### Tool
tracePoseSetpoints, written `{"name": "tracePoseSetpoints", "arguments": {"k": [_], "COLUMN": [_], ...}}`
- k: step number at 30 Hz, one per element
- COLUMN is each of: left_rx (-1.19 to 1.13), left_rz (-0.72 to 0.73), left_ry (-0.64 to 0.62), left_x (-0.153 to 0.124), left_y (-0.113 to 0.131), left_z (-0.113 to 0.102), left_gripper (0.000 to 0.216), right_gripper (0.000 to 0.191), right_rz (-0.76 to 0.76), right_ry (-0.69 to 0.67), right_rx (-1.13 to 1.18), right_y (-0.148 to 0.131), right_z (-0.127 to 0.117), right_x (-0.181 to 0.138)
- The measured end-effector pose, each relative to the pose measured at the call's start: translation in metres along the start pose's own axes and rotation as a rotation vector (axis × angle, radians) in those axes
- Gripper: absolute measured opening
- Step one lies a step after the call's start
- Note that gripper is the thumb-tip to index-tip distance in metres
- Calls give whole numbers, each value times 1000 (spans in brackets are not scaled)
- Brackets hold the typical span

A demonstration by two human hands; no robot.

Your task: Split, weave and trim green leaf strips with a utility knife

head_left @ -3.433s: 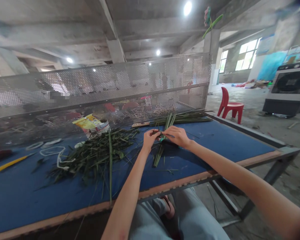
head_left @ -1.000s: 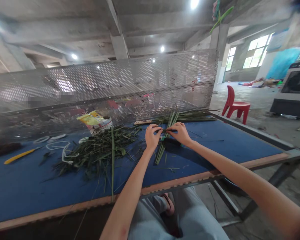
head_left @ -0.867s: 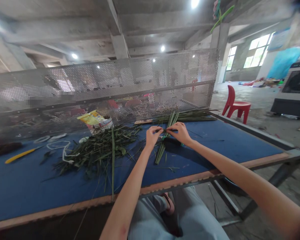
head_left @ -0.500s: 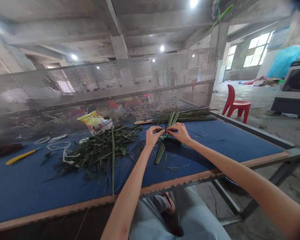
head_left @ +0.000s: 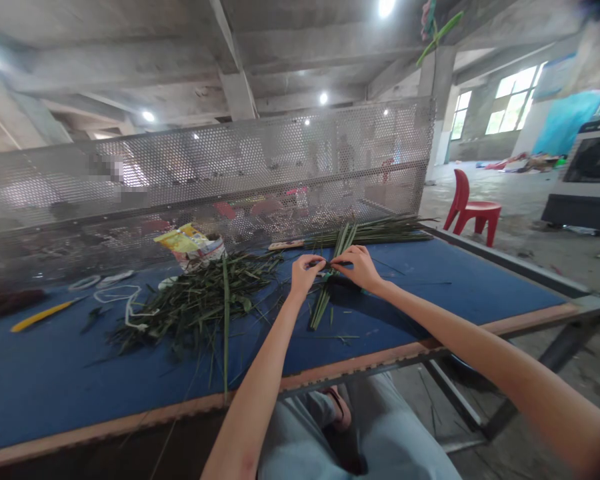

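Note:
My left hand [head_left: 306, 272] and my right hand [head_left: 357, 267] meet over the middle of the blue table, thumbs and fingertips pinched close together. Between them is a thin dark green strip, too small to make out well; it looks like a piece of leaf. Directly beneath the fingers lies a bundle of long green leaf strips [head_left: 321, 305], its near ends pointing toward me. Some greenish material shows at the bundle under my fingertips, mostly hidden. To the left of my left hand spreads a heap of cut green leaf pieces [head_left: 195, 297].
The blue tabletop [head_left: 460, 287] ends at a perforated metal screen [head_left: 300, 160]. More long leaf strips [head_left: 380, 231] lie along the back. At left are a yellow-handled tool [head_left: 43, 315], a white cable [head_left: 127, 307] and a yellow-and-white bag [head_left: 193, 243]. A red chair [head_left: 475, 207] stands beyond the right edge.
Both hands stay over the bundle, with only a slight shift of the fingertips. The rest of the table looks the same.

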State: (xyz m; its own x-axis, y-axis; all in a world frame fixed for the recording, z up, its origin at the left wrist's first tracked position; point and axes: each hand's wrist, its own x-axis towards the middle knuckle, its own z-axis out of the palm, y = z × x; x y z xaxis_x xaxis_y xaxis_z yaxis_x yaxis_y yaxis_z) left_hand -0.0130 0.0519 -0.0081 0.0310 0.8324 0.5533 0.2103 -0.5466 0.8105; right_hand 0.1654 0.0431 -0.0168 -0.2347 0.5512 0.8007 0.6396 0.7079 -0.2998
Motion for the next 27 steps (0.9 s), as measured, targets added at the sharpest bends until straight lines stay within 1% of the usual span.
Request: {"name": "tracePoseSetpoints", "arguments": {"k": [3,8,15,19,23,27], "left_rx": [22,-13,-11,132,370,556], "left_rz": [16,-1,11,101,232,336], "left_ry": [10,22,12,0,35,80], "left_x": [1,3,4,2,-2,-5], "left_y": [-2,-4,-9,-5,1,5], "left_z": [-1,-1,-1,0,-1,-1], "left_gripper": [8,8,10,7,10,6], "right_gripper": [12,13,12,12,11,10], "right_rz": [-14,-15,-27,-6,14,-5], "right_ry": [3,2,20,8,8,4], "right_rx": [-6,-17,8,-19,-72,-84], "right_y": [0,1,0,-1,0,1], "right_z": [0,0,0,1,2,3], "right_x": [0,-1,0,0,-1,-1]}}
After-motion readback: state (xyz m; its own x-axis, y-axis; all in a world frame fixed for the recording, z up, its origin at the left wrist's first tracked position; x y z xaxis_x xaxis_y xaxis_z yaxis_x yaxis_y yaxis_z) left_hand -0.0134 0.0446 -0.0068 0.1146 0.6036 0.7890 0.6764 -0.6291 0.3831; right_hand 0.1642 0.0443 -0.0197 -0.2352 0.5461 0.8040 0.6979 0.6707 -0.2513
